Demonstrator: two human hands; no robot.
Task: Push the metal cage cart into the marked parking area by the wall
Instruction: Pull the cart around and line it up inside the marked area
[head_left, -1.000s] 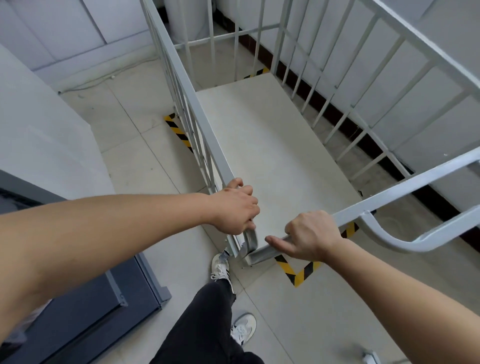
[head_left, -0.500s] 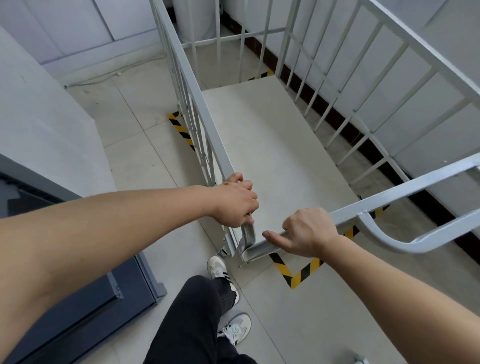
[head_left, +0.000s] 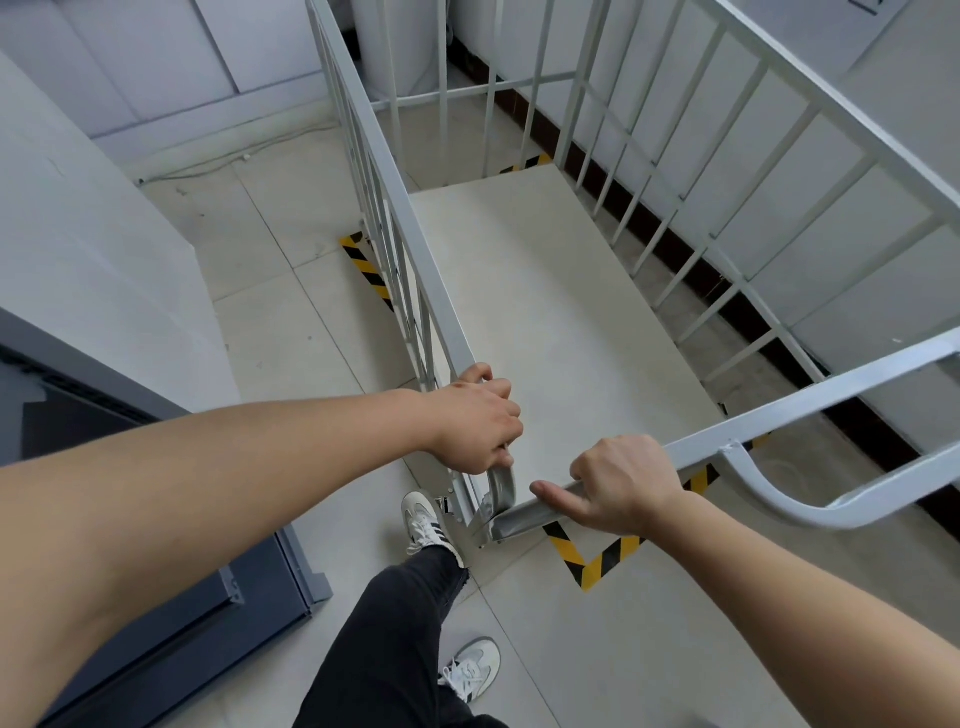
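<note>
The white metal cage cart (head_left: 810, 400) with a pale flat deck (head_left: 545, 312) fills the middle and right of the view, its right side close to the wall (head_left: 831, 208). My left hand (head_left: 478, 426) is shut on the top rail of the cart's left side at the near corner. Just right of it, my right hand (head_left: 623, 488) grips the near top rail, thumb along the bar. Yellow-black floor tape (head_left: 597, 561) marks the parking area: one corner lies under the cart's near corner, another strip (head_left: 366, 270) shows left of the cart, a bit more at the far end.
A dark grey cabinet or frame (head_left: 208, 597) stands on the floor at lower left, under a white surface (head_left: 78, 234). My legs in dark trousers and white shoes (head_left: 426, 519) are right behind the cart's corner. A cable (head_left: 223, 163) runs along the far wall's base.
The cart has rolled a little forward and toward the wall; the tape corner now shows more behind its near edge. Both hands keep their grip, and my left foot has stepped forward.
</note>
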